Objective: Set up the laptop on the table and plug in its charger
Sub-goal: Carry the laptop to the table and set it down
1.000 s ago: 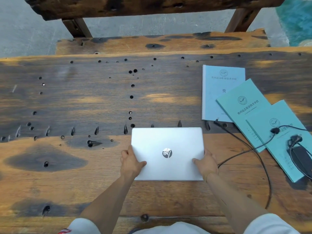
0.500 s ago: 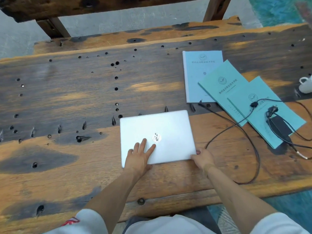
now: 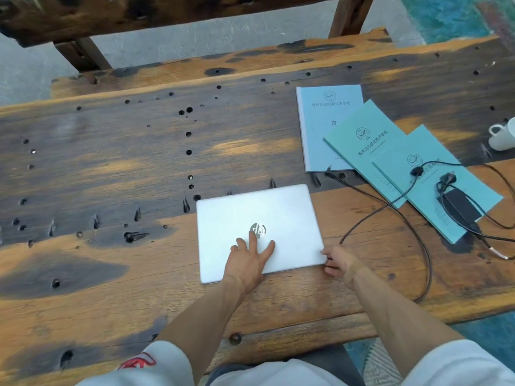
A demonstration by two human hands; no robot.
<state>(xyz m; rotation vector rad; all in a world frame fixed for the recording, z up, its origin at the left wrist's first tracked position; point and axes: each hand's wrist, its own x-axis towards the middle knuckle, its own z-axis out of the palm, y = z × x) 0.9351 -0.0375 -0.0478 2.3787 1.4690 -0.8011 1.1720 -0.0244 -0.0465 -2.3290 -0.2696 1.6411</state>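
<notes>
From the head camera, the closed silver laptop (image 3: 259, 232), a flat rounded-corner slab with a round mirrored logo on its matte lid, lies near the front edge of the scorched, hole-pitted wooden worktop (image 3: 111, 168), just ahead of the person. The left hand (image 3: 248, 263) rests flat on the lid, its fingers (image 3: 253, 238) straight and spread, one tip touching the logo. The right hand (image 3: 341, 263) is at the lid's corner at about 4 o'clock from the logo; its fingers curl against the edge there, pinching it as far as the view shows.

At 2 o'clock from the laptop lie three thin pale-blue and teal paper booklets (image 3: 367, 146), fanned and overlapping, each printed with a round emblem. The black brick-shaped charger adapter (image 3: 462, 208) sits on the booklet furthest toward 3 o'clock, well apart from the laptop. Its thin black cable (image 3: 390, 215) loops over the bare wood between laptop and booklets, and the small barrel plug (image 3: 329, 169) lies at 1 o'clock from the laptop, just beside the bluest booklet's near edge, not connected. A glossy white ceramic cup (image 3: 503, 136) stands at the worktop's edge at 3 o'clock, partly cut off. Behind the worktop, at 12 o'clock, a rough dark wooden bench (image 3: 195, 12) crosses the view.
</notes>
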